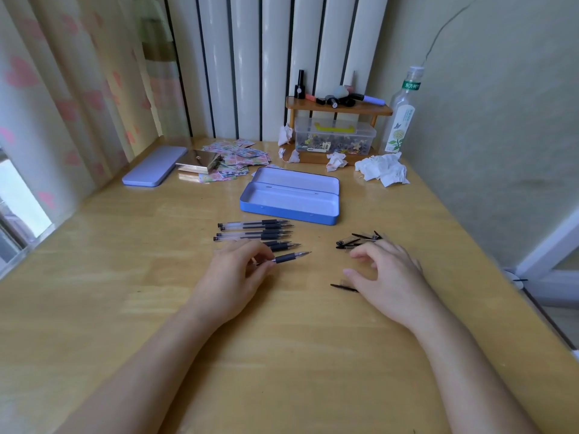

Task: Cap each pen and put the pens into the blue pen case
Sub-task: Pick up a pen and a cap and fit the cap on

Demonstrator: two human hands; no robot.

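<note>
The blue pen case (pixel 288 211) lies open and empty in the middle of the wooden desk, lid tipped back. In front of it several uncapped pens (pixel 253 231) lie side by side, tips pointing right. My left hand (pixel 238 274) pinches one uncapped pen (pixel 289 256) by its barrel, just above the desk. A heap of clear caps with black clips (pixel 358 239) lies to the right. My right hand (pixel 385 270) hovers with fingers curled over one loose cap (pixel 343 287); whether it touches the cap I cannot tell.
A closed lilac tin (pixel 153 170), a gold box (pixel 199 161) and scattered stickers (pixel 241 158) sit at the back left. Crumpled tissues (pixel 383 170), a small wooden shelf (pixel 336 109) over a clear box, and a glass bottle (pixel 401 117) stand at the back right, by the wall.
</note>
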